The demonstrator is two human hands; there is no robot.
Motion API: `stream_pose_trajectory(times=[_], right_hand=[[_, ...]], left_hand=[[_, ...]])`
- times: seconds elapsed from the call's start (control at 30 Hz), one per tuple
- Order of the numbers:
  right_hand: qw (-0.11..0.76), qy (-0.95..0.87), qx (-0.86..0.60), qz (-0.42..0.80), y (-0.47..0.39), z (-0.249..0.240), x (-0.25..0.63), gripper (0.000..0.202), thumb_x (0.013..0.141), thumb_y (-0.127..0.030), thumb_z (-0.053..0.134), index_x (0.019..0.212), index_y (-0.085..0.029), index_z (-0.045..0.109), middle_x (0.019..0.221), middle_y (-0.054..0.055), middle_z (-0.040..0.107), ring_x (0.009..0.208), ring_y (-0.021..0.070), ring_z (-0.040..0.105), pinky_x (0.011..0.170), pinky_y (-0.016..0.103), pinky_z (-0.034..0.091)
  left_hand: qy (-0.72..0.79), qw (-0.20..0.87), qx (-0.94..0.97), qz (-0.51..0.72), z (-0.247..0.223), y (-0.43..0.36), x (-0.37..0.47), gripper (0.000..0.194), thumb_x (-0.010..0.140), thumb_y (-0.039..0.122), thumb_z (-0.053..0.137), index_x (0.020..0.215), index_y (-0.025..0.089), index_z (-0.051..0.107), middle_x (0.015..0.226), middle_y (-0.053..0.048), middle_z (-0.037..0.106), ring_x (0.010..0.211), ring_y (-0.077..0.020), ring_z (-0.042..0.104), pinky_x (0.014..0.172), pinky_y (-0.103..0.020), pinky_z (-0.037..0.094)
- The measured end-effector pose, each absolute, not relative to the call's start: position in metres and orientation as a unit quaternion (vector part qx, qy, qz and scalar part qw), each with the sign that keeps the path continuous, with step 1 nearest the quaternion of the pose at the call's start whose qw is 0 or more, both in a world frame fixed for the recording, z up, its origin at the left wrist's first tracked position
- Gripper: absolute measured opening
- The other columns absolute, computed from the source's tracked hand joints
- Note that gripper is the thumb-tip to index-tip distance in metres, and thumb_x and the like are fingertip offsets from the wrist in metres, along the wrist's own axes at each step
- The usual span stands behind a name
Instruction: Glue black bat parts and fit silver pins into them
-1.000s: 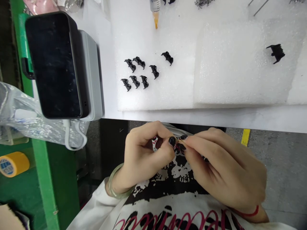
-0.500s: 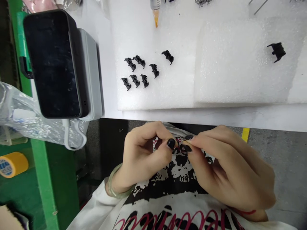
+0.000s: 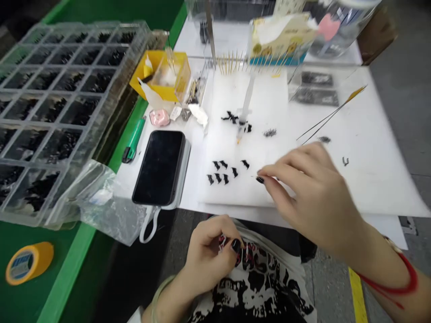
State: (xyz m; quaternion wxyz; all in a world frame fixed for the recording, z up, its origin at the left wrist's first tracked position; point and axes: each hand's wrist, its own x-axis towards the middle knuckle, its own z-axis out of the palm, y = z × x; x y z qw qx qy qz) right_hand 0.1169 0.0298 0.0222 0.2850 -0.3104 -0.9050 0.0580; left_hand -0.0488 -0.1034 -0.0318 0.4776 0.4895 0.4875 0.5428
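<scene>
My left hand (image 3: 213, 255) is in front of my shirt, below the table edge, thumb and forefinger pinched together. Whatever lies between those fingertips is hidden. My right hand (image 3: 310, 197) is raised over the front of a white foam sheet (image 3: 262, 195). Its thumb and forefinger pinch a thin pale stick, of which only a short tip (image 3: 253, 176) shows. Left of that tip, several small black bat-shaped pieces (image 3: 225, 179) lie on the foam. Behind them a syringe (image 3: 247, 101) with an orange tip lies near more black pieces (image 3: 230, 117).
A phone (image 3: 160, 168) rests on a pale block with a white cable, beside a green cutter (image 3: 134, 139). A compartment box (image 3: 90, 66) of black parts occupies the left. Behind are a yellow bin (image 3: 184, 72), a row of thin sticks (image 3: 232, 63) and a tissue pack (image 3: 286, 40).
My right hand has parted from my left and moved up and right over the foam. My left hand stays pinched near my shirt. The view has tilted up, showing more table.
</scene>
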Motion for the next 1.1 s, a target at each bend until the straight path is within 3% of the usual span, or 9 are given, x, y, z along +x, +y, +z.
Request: stream_pose_trajectory(times=[0.13, 0.23, 0.33, 0.47, 0.53, 0.67, 0.83, 0.97, 1.1], right_hand=[[0.238, -0.915, -0.322, 0.056, 0.069, 0.01, 0.084, 0.013, 0.089, -0.006, 0.063, 0.081, -0.01, 0.072, 0.075, 0.011, 0.067, 0.084, 0.0273, 0.057, 0.076, 0.043, 0.052], [0.21, -0.915, -0.334, 0.084, 0.075, 0.018, 0.086, 0.008, 0.092, -0.01, 0.064, 0.085, -0.012, 0.068, 0.085, 0.004, 0.067, 0.086, 0.0195, 0.063, 0.078, 0.036, 0.054], [0.241, -0.881, -0.386, 0.127, 0.076, 0.041, 0.121, 0.011, 0.094, -0.009, 0.059, 0.092, -0.014, 0.069, 0.091, 0.004, 0.069, 0.081, 0.0163, 0.064, 0.074, 0.031, 0.053], [0.3, -0.787, -0.505, 0.188, 0.096, 0.054, 0.187, 0.001, 0.091, -0.016, 0.065, 0.09, -0.016, 0.065, 0.077, 0.002, 0.066, 0.066, 0.0146, 0.06, 0.063, 0.029, 0.052], [0.301, -0.751, -0.543, 0.225, 0.112, 0.046, 0.207, 0.012, 0.093, -0.023, 0.068, 0.1, -0.015, 0.062, 0.086, 0.003, 0.065, 0.071, 0.0143, 0.062, 0.063, 0.028, 0.054], [0.221, -0.753, -0.516, 0.344, 0.134, 0.021, 0.208, 0.025, 0.097, -0.028, 0.067, 0.117, -0.014, 0.062, 0.109, 0.007, 0.067, 0.089, 0.0174, 0.068, 0.075, 0.033, 0.061], [0.147, -0.777, -0.451, 0.414, 0.131, 0.007, 0.19, 0.016, 0.099, -0.029, 0.065, 0.104, -0.014, 0.068, 0.1, 0.005, 0.069, 0.09, 0.018, 0.067, 0.084, 0.039, 0.059], [0.198, -0.764, -0.443, 0.425, 0.125, 0.002, 0.19, 0.012, 0.101, -0.021, 0.057, 0.102, -0.015, 0.068, 0.099, 0.005, 0.07, 0.091, 0.0192, 0.066, 0.087, 0.041, 0.055], [0.318, -0.71, -0.429, 0.459, 0.115, -0.001, 0.199, 0.017, 0.097, -0.012, 0.056, 0.1, -0.022, 0.07, 0.106, 0.005, 0.072, 0.101, 0.0213, 0.067, 0.093, 0.04, 0.054]], left_hand=[[0.499, 0.449, 0.507, 0.541, -0.031, -0.105, -0.056, 0.022, 0.095, 0.023, 0.059, 0.073, 0.021, 0.059, 0.062, 0.002, 0.059, 0.057, -0.0122, 0.053, 0.055, -0.022, 0.043], [0.51, 0.426, 0.522, 0.534, -0.025, -0.102, -0.062, 0.021, 0.097, 0.021, 0.055, 0.077, 0.023, 0.06, 0.065, 0.002, 0.057, 0.06, -0.0124, 0.054, 0.057, -0.021, 0.044], [0.513, 0.409, 0.551, 0.516, -0.018, -0.095, -0.067, 0.021, 0.099, 0.019, 0.05, 0.08, 0.023, 0.059, 0.068, 0.002, 0.055, 0.061, -0.0131, 0.053, 0.057, -0.022, 0.043], [0.502, 0.386, 0.612, 0.474, -0.01, -0.071, -0.06, 0.019, 0.095, 0.012, 0.05, 0.082, 0.023, 0.056, 0.07, 0.003, 0.056, 0.062, -0.0133, 0.053, 0.058, -0.023, 0.043], [0.489, 0.376, 0.651, 0.443, -0.005, -0.05, -0.049, 0.018, 0.091, 0.008, 0.051, 0.082, 0.023, 0.056, 0.071, 0.002, 0.059, 0.064, -0.014, 0.056, 0.06, -0.023, 0.044], [0.473, 0.365, 0.715, 0.363, 0.013, -0.008, -0.022, 0.017, 0.085, 0.006, 0.05, 0.08, 0.021, 0.058, 0.073, 0.001, 0.061, 0.066, -0.0149, 0.058, 0.061, -0.025, 0.043], [0.491, 0.366, 0.75, 0.249, 0.041, 0.028, 0.002, 0.015, 0.086, 0.011, 0.045, 0.083, 0.019, 0.057, 0.079, -0.001, 0.06, 0.067, -0.0163, 0.052, 0.06, -0.028, 0.037], [0.492, 0.443, 0.74, 0.122, 0.045, 0.052, 0.013, 0.014, 0.088, 0.014, 0.041, 0.081, 0.021, 0.051, 0.071, 0.001, 0.057, 0.059, -0.0151, 0.047, 0.056, -0.029, 0.034], [0.493, 0.502, 0.707, 0.072, 0.035, 0.066, 0.014, 0.013, 0.09, 0.016, 0.042, 0.082, 0.022, 0.05, 0.066, 0.003, 0.059, 0.055, -0.014, 0.048, 0.052, -0.028, 0.033]])
